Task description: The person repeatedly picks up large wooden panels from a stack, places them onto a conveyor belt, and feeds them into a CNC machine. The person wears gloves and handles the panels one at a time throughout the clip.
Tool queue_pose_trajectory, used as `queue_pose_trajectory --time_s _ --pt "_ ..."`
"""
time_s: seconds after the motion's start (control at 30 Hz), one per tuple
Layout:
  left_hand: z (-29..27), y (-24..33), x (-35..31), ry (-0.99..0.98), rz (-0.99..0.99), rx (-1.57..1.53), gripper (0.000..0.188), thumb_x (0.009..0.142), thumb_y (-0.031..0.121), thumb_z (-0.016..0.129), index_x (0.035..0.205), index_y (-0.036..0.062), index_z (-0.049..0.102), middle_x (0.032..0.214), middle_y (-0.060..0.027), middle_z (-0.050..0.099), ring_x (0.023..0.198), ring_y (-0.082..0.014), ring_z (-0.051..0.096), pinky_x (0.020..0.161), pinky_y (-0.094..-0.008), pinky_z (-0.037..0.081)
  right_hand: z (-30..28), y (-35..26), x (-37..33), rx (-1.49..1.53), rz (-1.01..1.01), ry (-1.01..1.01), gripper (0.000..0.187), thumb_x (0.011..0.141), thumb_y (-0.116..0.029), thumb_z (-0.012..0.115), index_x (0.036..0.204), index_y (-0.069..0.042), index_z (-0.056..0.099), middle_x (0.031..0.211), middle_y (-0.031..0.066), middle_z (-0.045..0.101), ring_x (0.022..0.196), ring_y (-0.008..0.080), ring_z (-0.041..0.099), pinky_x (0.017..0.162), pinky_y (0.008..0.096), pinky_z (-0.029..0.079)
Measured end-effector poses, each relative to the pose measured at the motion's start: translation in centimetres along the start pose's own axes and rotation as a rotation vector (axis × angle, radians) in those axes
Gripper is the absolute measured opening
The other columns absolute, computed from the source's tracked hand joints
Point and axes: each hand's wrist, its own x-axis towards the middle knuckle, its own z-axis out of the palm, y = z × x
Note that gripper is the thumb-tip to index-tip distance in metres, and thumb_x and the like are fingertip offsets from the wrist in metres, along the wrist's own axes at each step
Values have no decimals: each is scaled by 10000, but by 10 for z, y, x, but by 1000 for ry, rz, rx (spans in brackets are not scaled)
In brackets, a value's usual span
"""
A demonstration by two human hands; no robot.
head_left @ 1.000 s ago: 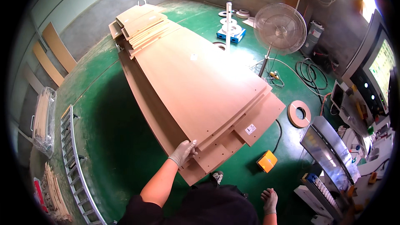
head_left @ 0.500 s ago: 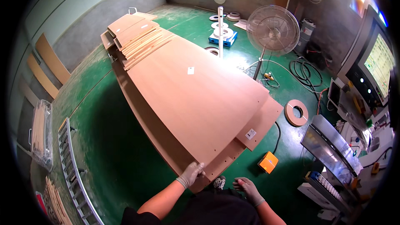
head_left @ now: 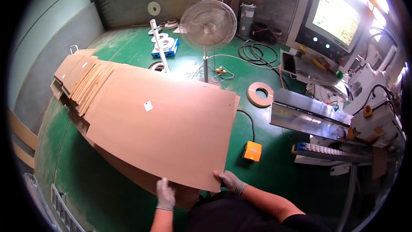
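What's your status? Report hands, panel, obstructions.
Left hand at brown panel's near edge, grip unclear. Right hand on near corner, thumb on top. Panel over board stack, label up. Orange box on floor, clear of panel.

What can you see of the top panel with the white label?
The top panel is a large, flat, four-sided tan board that looks wood-based, smooth-faced, with a white label. It lies over other boards, stretching away to the left, thin wood strips near its far end. The gloved right hand holds its near right corner, thumb on top; the left hand is at its near long edge, contact unclear.
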Motion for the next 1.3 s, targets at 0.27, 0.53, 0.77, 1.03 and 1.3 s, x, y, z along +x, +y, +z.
queue_pose_trajectory --time_s 0.27,0.53,0.77,1.03,1.3 --pt "-68 67 90 214 273 -188 485 1075 384 482 1370 6 555 1368 -122 604 1266 -270 577 1101 -441 462 0 -41 -83 -3 -168 179 491 1019 -305 663 1322 76 603 1207 85 693 1036 150 665 921 308 536" --pt "-52 93 95 228 104 -438 616 1061 423 265 1477 24 483 1488 -174 529 1350 -385 525 1130 -547 436 -105 -47 -198 -58 -204 499 393 926 -280 725 1169 29 705 941 -14 666 751 45 573 654 212 448" --pt "-70 65 111 127 94 -384 621 1098 471 302 1503 28 457 1507 -157 513 1375 -370 501 1138 -525 430 -166 10 -280 82 -265 687 412 887 -295 741 1099 56 714 887 18 693 739 79 621 667 233 494" --pt "-24 31 69 65 -38 -292 622 1106 504 295 1491 49 474 1475 -135 548 1339 -353 542 1123 -515 461 -206 75 -339 167 -170 856 446 894 -305 757 1151 57 718 991 57 721 859 130 669 786 298 552" --pt "64 -34 -21 7 -212 -255 656 1090 522 282 1457 38 530 1427 -184 601 1326 -404 555 1109 -538 458 -291 126 -420 76 -359 1026 411 963 -426 708 1030 -21 734 874 15 706 819 136 669 681 327 555"
